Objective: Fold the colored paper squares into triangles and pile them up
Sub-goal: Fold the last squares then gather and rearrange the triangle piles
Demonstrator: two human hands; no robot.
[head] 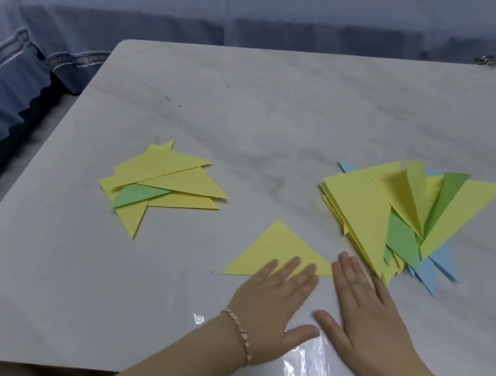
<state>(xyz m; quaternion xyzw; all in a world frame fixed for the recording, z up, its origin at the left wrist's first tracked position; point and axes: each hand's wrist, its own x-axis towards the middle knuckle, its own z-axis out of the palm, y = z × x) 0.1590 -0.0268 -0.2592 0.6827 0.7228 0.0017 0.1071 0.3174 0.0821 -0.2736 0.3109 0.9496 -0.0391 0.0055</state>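
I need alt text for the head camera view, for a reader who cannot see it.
Two bare hands lie flat on a grey table, the left hand pressing a yellow triangle, the right hand beside it. Piles of folded paper lie left and right.

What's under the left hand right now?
The left hand lies flat, its fingers on the near edge of a single yellow triangle. Its palm covers the table; nothing else shows underneath.
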